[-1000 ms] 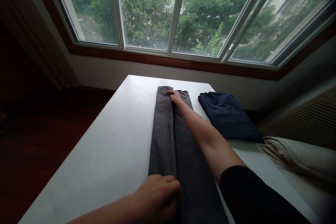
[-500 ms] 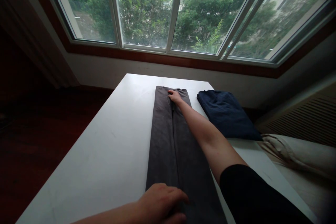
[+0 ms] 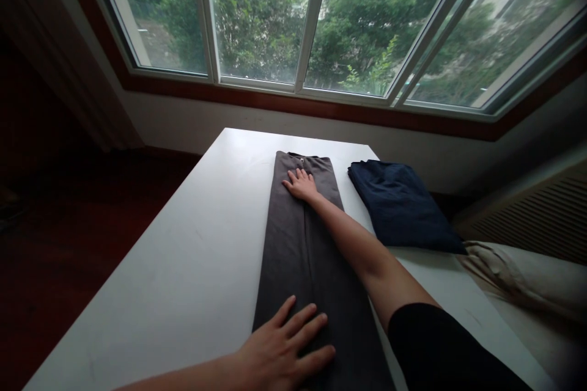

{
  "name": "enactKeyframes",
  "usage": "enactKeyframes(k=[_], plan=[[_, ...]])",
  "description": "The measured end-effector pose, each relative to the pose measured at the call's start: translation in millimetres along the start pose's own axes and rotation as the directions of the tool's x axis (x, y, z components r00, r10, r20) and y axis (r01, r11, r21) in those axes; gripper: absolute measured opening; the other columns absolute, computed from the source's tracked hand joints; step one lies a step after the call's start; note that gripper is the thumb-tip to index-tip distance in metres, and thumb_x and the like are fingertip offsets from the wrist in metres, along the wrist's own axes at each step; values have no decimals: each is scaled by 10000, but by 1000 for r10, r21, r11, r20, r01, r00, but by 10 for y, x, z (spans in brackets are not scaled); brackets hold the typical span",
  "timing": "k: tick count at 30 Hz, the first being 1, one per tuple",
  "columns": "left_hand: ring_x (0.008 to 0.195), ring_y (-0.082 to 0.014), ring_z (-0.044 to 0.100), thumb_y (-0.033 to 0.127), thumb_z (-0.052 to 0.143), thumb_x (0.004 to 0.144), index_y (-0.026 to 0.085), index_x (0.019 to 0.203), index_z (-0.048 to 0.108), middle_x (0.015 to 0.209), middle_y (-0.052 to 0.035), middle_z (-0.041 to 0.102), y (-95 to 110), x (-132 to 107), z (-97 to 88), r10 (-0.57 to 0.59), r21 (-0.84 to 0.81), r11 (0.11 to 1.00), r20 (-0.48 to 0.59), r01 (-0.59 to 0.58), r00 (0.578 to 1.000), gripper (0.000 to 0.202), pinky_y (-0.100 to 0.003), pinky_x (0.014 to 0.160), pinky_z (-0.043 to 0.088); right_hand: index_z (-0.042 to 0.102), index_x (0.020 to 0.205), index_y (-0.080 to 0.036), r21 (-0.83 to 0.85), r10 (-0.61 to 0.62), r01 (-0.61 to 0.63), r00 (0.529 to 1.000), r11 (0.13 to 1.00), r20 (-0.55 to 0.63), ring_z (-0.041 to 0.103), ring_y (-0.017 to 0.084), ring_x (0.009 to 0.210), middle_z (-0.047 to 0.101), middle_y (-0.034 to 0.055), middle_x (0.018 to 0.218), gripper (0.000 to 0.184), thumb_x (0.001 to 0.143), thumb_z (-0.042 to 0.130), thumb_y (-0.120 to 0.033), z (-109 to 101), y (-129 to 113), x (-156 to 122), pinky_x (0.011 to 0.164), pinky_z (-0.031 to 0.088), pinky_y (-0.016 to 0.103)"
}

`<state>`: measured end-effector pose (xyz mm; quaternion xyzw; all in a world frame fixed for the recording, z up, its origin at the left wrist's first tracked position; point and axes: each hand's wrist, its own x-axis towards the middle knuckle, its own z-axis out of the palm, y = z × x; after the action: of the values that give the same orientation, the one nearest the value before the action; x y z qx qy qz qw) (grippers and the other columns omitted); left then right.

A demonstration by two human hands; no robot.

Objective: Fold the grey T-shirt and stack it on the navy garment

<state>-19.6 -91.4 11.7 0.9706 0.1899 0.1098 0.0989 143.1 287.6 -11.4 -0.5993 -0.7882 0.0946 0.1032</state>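
Note:
A long, dark grey garment [image 3: 287,244] lies flat on a white table [image 3: 197,226], folded into a narrow strip with a seam or opening down its middle. What looks like a small zip pull shows near its far end. My right hand [image 3: 300,184] is open and rests flat on the cloth just short of that end, fingers spread. Nearer to me, my left hand [image 3: 287,342] is open too, its fingers spread over the near part of the garment. Neither hand grips anything. The garment's nearest end runs out of view.
A folded navy cloth item [image 3: 403,204] lies to the right on the table. Beige fabric [image 3: 527,275] is bunched beyond the right edge, near a slatted panel [image 3: 536,214]. Behind the table stand a wall and a wide window [image 3: 261,18]. Dark red floor [image 3: 92,226] shows at left.
My right hand has come slightly back toward me and spread flat, uncovering the zip pull. My left hand's fingers have gone from curled to spread on the garment.

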Motion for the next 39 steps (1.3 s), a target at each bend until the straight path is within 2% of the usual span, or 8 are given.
enactKeyframes(k=[4,7,12,16,21,26,34,39], plan=[[1510,-303,364,366,432,1081,306,1573,394,1643,-90,378,84,0,-55,35,-57,998,15,-34,999,497,-567,1217,311,516,1501,-210,8,-36,36,998,999,-58,280,297,1523,376,148,1625,537,1047,454,-489,-80,0,-104,1238,191,513],[1490,-277,400,423,467,1065,301,1555,397,1624,-73,422,124,5,-137,-19,-244,969,36,28,999,510,-550,1247,262,606,1410,-193,52,-127,136,981,989,-148,381,274,1469,469,136,1560,438,1039,465,-377,-153,66,-432,1228,267,465],[1315,-219,554,249,512,997,246,1358,561,1427,-83,608,96,69,-328,-244,-475,852,9,219,970,365,-392,1154,398,687,1310,-285,163,-205,242,955,956,-214,464,251,1420,542,74,1494,381,1003,476,-369,-238,489,-1580,1211,363,457],[1166,-207,603,213,584,944,261,1197,646,1225,-46,684,148,191,-393,-170,-450,875,60,178,984,265,-358,1080,415,673,1328,-382,210,-224,266,953,941,-205,505,251,1398,571,54,1468,377,987,513,-396,-338,804,-2672,1196,407,490],[1079,-228,593,268,706,875,298,1175,674,1136,-45,656,463,293,-298,-112,-315,936,148,154,983,304,-366,1008,416,600,1432,-403,243,-353,367,930,898,-101,429,280,1469,496,53,1548,504,930,642,-400,-551,776,-3773,1255,310,558],[989,-215,603,195,565,944,276,1252,637,1041,-59,659,741,189,-252,-105,-282,946,196,159,975,327,-351,947,434,584,1453,-401,319,-478,440,877,839,45,393,270,1493,487,56,1559,544,917,680,-394,-751,713,-4558,1278,253,546],[1409,-277,438,16,500,766,268,1371,584,1486,-58,550,681,-252,-704,-335,-154,914,234,375,913,660,-477,1213,323,626,1387,-389,342,-488,429,866,836,107,362,257,1510,465,54,1574,576,847,616,-186,-990,1054,-5229,1260,301,530],[1501,-337,337,147,623,824,288,1522,473,1647,-95,358,577,-365,-376,-206,-102,972,75,213,976,727,-568,1241,283,554,1482,-283,213,-563,546,827,810,18,300,313,1535,386,104,1626,725,773,671,-191,-884,1003,-5192,1258,246,584]])
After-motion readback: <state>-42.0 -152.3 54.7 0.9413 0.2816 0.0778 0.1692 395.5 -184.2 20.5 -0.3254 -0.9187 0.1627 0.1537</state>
